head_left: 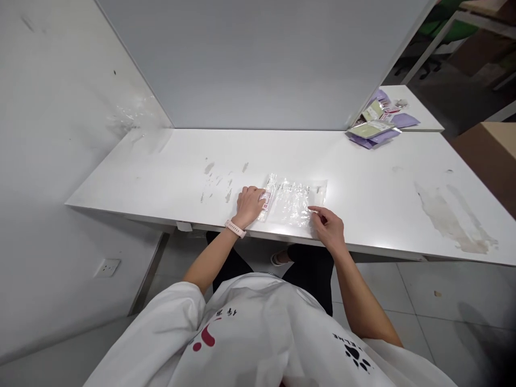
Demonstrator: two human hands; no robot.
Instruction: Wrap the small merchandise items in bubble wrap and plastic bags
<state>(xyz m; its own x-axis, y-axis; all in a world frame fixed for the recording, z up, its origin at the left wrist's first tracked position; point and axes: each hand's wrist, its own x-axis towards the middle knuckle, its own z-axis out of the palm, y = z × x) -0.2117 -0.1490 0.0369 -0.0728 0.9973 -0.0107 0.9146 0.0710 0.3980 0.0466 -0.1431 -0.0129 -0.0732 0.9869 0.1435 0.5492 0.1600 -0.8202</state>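
One head-worn camera looks forward and steeply down — close over the white table edge, toward the corner partition.

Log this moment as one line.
left hand: pressing clear plastic bag | right hand: pinching bag edge | surface: white table | far corner: purple packets

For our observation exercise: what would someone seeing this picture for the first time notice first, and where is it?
First, the clear plastic bag lying flat near the front edge of the white table, with the left hand pressing its left end and the right hand at its near right corner. Next, the pile of purple and green packets at the far right, beside the grey partition.
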